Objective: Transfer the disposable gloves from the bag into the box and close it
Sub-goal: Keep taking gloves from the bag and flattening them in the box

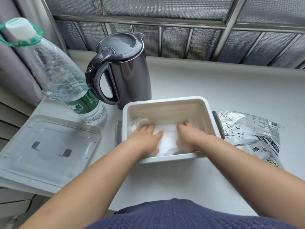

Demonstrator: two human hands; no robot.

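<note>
In the head view, both hands are reaching into the white box [165, 100], which is sitting open near the counter's [214, 83] front edge. The left hand [145, 138] and right hand [188, 138] are pressing down flat, fingers extended and gripping nothing, on the gloves [166, 139] lying inside the box. The crumpled bag [252, 134] is lying just beside the box's right side. The clear lid [47, 149] is resting by the counter's left edge. A kettle [122, 70] and bottle [66, 75] are crowding the far-left corner; bare counter is stretching behind.
</note>
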